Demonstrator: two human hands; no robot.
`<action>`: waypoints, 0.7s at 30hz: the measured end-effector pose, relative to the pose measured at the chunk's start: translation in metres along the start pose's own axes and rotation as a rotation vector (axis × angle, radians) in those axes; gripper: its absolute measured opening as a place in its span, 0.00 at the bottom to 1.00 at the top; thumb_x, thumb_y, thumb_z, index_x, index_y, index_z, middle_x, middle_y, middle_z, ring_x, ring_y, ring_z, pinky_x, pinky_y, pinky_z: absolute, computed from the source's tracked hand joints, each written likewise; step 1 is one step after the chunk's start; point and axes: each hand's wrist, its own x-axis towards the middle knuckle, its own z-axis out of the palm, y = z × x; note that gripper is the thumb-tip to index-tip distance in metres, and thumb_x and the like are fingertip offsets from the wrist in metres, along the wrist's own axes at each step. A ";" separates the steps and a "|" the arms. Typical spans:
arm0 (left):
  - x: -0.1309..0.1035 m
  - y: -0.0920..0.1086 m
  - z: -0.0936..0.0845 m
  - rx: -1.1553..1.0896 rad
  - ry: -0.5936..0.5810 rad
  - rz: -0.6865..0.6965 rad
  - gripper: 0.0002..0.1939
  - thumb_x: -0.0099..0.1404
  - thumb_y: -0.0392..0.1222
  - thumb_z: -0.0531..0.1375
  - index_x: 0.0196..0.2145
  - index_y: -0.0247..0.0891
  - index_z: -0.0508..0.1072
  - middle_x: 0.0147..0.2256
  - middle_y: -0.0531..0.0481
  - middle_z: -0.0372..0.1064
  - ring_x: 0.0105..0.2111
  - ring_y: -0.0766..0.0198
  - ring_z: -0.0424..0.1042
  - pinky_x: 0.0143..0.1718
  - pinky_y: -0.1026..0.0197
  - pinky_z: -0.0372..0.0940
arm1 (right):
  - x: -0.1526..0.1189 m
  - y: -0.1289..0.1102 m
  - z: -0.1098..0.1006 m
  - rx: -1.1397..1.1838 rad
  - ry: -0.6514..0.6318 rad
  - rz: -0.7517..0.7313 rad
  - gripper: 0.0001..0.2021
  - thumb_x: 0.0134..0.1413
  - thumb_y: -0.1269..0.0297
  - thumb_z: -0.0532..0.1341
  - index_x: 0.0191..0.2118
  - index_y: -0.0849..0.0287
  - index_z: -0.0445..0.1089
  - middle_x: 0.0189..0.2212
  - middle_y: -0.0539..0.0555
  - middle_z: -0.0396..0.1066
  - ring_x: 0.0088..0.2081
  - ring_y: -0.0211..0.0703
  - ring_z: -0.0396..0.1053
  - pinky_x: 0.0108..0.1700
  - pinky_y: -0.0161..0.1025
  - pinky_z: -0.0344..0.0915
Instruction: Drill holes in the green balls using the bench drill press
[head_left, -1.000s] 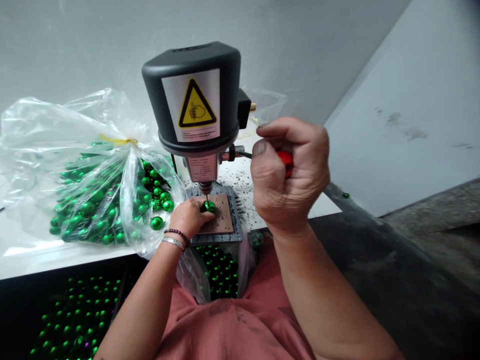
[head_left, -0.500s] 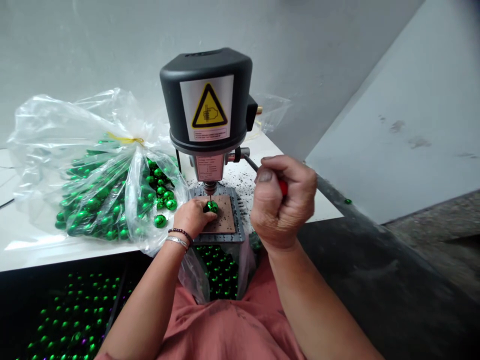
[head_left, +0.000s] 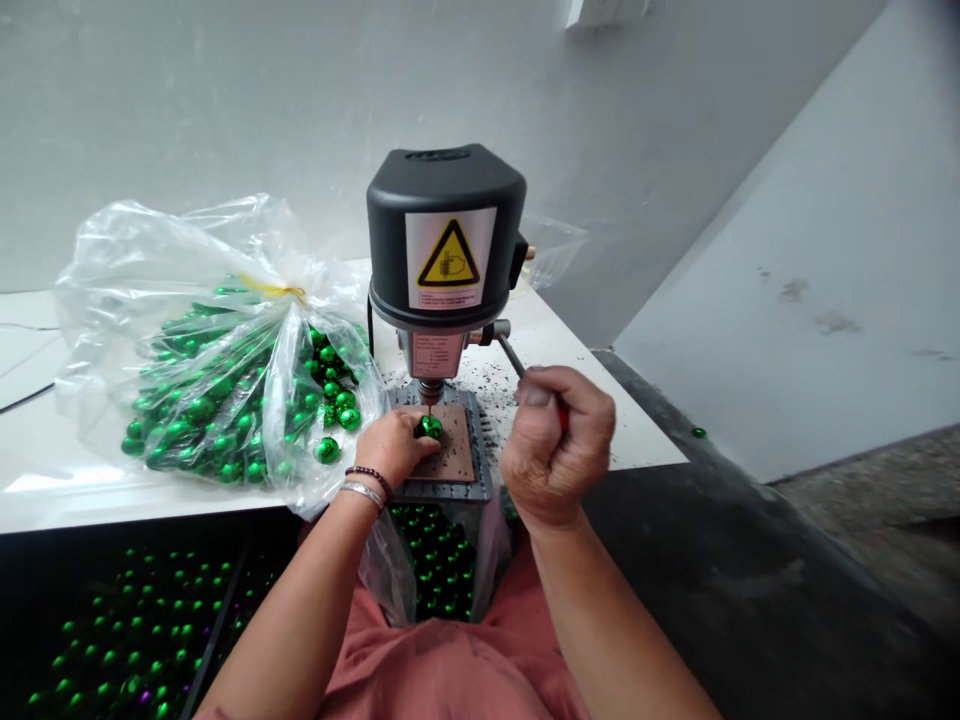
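Note:
A small black drill press [head_left: 448, 235] stands on the table, its thin bit pointing down at a shiny green ball [head_left: 430, 427]. My left hand [head_left: 391, 445] grips that ball between thumb and fingers over the brown board [head_left: 456, 462] on the drill's base. The bit's tip meets the top of the ball; whether it has gone in, I cannot tell. My right hand [head_left: 559, 440] is closed around the red-ended feed lever [head_left: 512, 356] on the drill's right side.
A clear plastic bag [head_left: 172, 240] full of green balls lies left of the drill, with loose balls [head_left: 327, 450] at its mouth. Dark shavings litter the white table [head_left: 600, 400]. Below are another bag of balls [head_left: 439, 565] and a dark container of balls [head_left: 127, 640].
My view has shifted, so the drill and bag appear lower and further right. My right hand sits slightly lower relative to the drill. Both hands keep their grips.

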 end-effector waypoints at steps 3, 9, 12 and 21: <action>0.000 0.000 0.000 -0.011 0.002 -0.008 0.11 0.55 0.49 0.57 0.34 0.44 0.73 0.37 0.50 0.73 0.35 0.60 0.70 0.32 0.63 0.58 | -0.006 0.002 -0.001 -0.003 -0.011 0.013 0.13 0.48 0.75 0.53 0.40 0.56 0.64 0.31 0.49 0.68 0.31 0.33 0.67 0.34 0.34 0.67; -0.001 -0.001 0.002 -0.071 0.015 -0.026 0.12 0.54 0.49 0.58 0.35 0.45 0.73 0.35 0.52 0.73 0.33 0.62 0.70 0.31 0.64 0.57 | 0.046 -0.005 0.013 -0.017 0.054 -0.081 0.11 0.52 0.72 0.52 0.42 0.57 0.65 0.34 0.50 0.68 0.31 0.31 0.66 0.34 0.32 0.65; -0.004 -0.004 0.005 -0.089 0.056 -0.047 0.14 0.53 0.50 0.59 0.36 0.44 0.73 0.33 0.50 0.72 0.32 0.62 0.69 0.31 0.64 0.58 | 0.088 -0.007 0.027 -0.002 -0.015 -0.007 0.10 0.56 0.67 0.49 0.37 0.62 0.65 0.31 0.51 0.68 0.30 0.30 0.65 0.36 0.33 0.63; -0.038 -0.021 -0.012 -0.413 -0.242 0.107 0.23 0.47 0.50 0.64 0.42 0.42 0.72 0.38 0.50 0.72 0.38 0.60 0.69 0.38 0.63 0.62 | 0.109 -0.004 0.039 0.032 -0.040 0.148 0.07 0.54 0.68 0.50 0.32 0.62 0.63 0.25 0.46 0.62 0.25 0.26 0.58 0.36 0.31 0.59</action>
